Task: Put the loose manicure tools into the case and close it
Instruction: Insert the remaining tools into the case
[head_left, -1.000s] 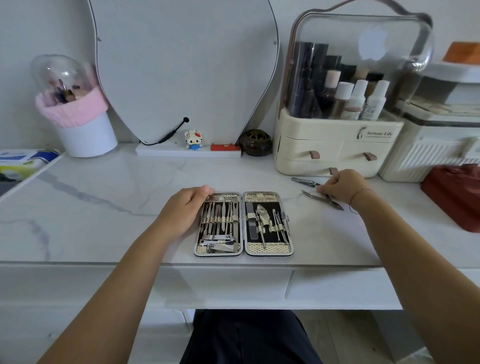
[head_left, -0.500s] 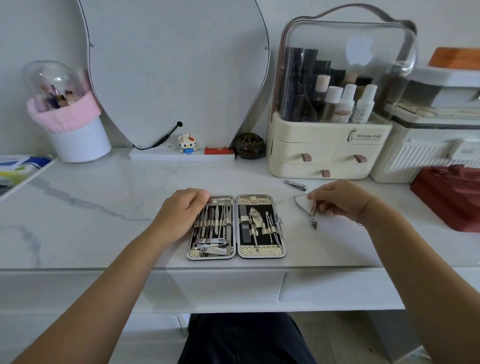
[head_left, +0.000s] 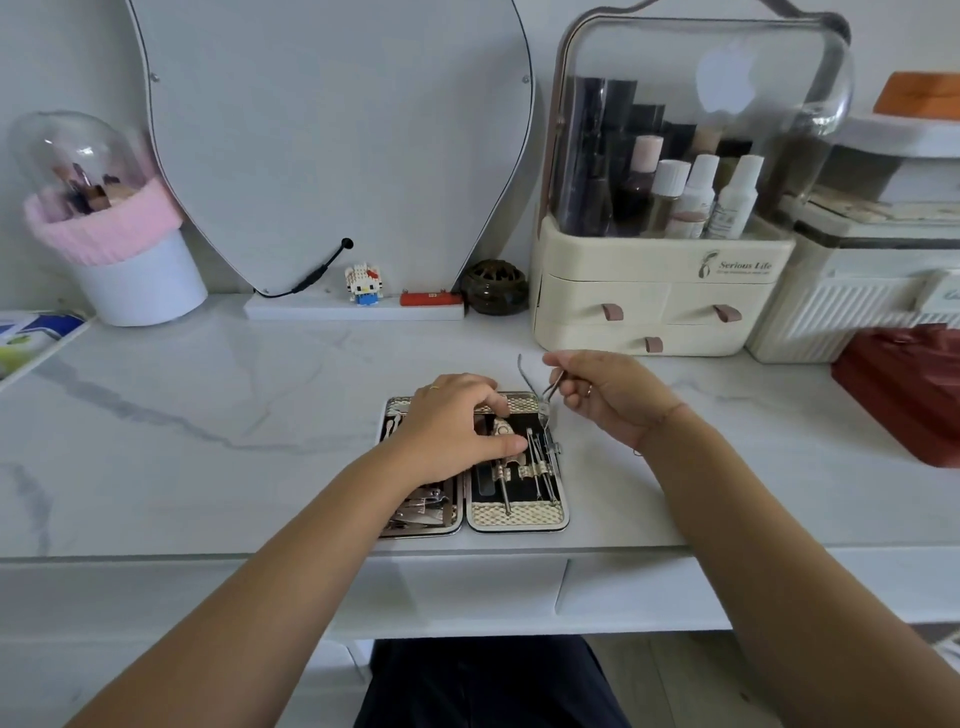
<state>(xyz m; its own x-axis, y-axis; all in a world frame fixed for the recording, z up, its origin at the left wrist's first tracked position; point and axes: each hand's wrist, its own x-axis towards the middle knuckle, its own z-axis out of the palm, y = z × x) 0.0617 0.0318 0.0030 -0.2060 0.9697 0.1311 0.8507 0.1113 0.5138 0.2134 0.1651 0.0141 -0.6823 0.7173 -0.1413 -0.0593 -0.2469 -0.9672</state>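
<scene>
While the open case (head_left: 514, 514) is steadied flat on the bench (head_left: 208, 415) by the spread, empty left hand (head_left: 457, 421), a nipper (head_left: 540, 382) is pinched in the right hand (head_left: 602, 395) above its far right corner, presumably for slotting in.

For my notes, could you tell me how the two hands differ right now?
The left hand rests on the open case, fingers on its tools; the right hand is raised beside the case, pinching a nipper. The left hand holds nothing. Both are bare.
</scene>
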